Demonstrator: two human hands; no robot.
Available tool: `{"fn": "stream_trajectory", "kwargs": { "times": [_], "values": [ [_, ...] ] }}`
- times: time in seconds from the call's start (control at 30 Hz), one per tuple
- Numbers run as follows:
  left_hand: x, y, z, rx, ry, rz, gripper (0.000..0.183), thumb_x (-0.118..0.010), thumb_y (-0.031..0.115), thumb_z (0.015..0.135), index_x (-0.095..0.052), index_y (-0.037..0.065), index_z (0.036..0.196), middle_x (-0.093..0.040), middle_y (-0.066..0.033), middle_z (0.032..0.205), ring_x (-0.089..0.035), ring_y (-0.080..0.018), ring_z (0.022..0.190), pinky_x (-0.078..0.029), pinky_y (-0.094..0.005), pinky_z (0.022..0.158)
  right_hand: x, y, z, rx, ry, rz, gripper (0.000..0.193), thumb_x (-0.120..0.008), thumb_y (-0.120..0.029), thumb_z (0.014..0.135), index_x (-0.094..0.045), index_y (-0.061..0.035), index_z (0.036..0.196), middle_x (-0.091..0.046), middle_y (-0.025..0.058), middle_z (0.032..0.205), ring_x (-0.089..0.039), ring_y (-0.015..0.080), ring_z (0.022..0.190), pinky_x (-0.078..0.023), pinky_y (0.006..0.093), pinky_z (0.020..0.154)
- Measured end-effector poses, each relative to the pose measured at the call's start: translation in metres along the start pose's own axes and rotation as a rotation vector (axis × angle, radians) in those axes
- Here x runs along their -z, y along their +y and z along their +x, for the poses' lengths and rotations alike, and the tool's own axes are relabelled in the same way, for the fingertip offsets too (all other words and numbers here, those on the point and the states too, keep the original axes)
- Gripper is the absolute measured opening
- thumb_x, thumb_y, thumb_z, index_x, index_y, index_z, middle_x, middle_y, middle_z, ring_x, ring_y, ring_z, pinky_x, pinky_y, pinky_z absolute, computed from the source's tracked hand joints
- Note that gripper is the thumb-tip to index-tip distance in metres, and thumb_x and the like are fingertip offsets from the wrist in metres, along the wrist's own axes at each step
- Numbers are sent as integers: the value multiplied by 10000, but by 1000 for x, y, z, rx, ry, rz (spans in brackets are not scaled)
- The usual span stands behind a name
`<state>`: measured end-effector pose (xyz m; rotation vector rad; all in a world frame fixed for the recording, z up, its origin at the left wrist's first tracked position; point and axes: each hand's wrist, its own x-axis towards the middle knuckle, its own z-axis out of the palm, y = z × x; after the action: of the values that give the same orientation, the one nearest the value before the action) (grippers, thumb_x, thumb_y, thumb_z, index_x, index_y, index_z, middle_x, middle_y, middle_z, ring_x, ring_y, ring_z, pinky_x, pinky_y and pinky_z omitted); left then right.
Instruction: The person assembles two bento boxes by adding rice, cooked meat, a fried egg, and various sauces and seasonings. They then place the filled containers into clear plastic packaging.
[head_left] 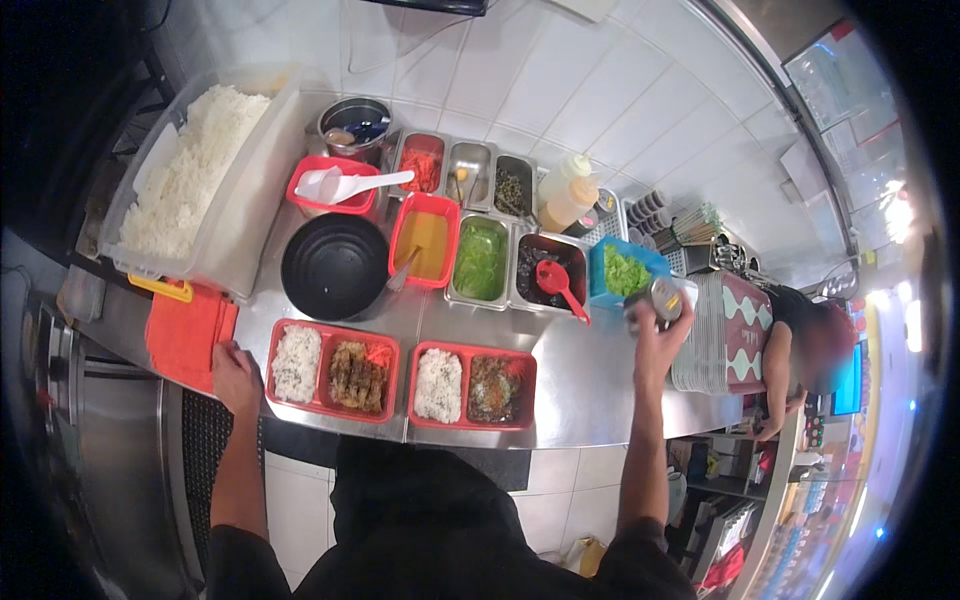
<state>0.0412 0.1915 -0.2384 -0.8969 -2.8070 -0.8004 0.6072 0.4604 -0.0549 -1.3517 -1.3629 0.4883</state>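
Two red meal trays on a steel desk, one hand lifting a shaker.

The right hand (655, 335) is closed round a small metal shaker (663, 297), raised beside the blue tub of greens (622, 270). The left hand (235, 375) rests on the desk (580, 375) edge, seemingly loosely curled and empty, next to the left red tray (333, 370) of rice and meat; the second tray (472, 385) lies just beside.

steel counter (580, 375), red trays (333, 370), black bowl (334, 266)
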Motion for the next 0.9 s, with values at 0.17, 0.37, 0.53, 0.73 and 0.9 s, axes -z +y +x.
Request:
{"fn": "stream_trajectory", "kwargs": {
  "times": [0.17,0.37,0.53,0.73,0.9],
  "values": [
    [1,6,1,17,-30,24,228,-544,213,969,-607,58,1124,-692,-189,1065,-669,-416,977,-511,-518,836,-41,41,121,210,58,-296,738,-840,-193,821,-476,16,1428,-566,176,1328,-575,284,1197,-477,392,1023],
    [-3,1,1,-4,-27,43,230,-547,234,984,-595,78,1146,-702,-193,1030,-678,-429,936,-513,-526,800,-77,119,180,138,-173,-695,820,-917,-329,688,-582,-2,1361,-685,188,1203,-670,344,1108,-513,426,983],
    [3,0,0,22,-27,63,209,-555,224,975,-603,86,1125,-706,-182,1020,-679,-424,931,-512,-522,801,-102,128,185,-57,-392,-894,860,-931,-407,631,-630,-2,1328,-731,180,1173,-694,341,1109,-529,435,990],
    [-2,-1,3,33,-18,23,167,-580,162,931,-605,61,1061,-697,-168,984,-672,-410,910,-510,-513,801,-98,112,194,44,-295,-845,526,-792,-237,757,-697,-8,1222,-739,180,1102,-705,320,1046,-541,419,952],
    [0,7,4,56,-11,17,162,-585,163,924,-604,51,1040,-695,-169,982,-672,-406,900,-510,-509,793,-122,50,159,342,2,-551,329,-708,-95,844,-680,-19,1163,-645,123,954,-621,244,866,-523,386,826]
  ]
}}
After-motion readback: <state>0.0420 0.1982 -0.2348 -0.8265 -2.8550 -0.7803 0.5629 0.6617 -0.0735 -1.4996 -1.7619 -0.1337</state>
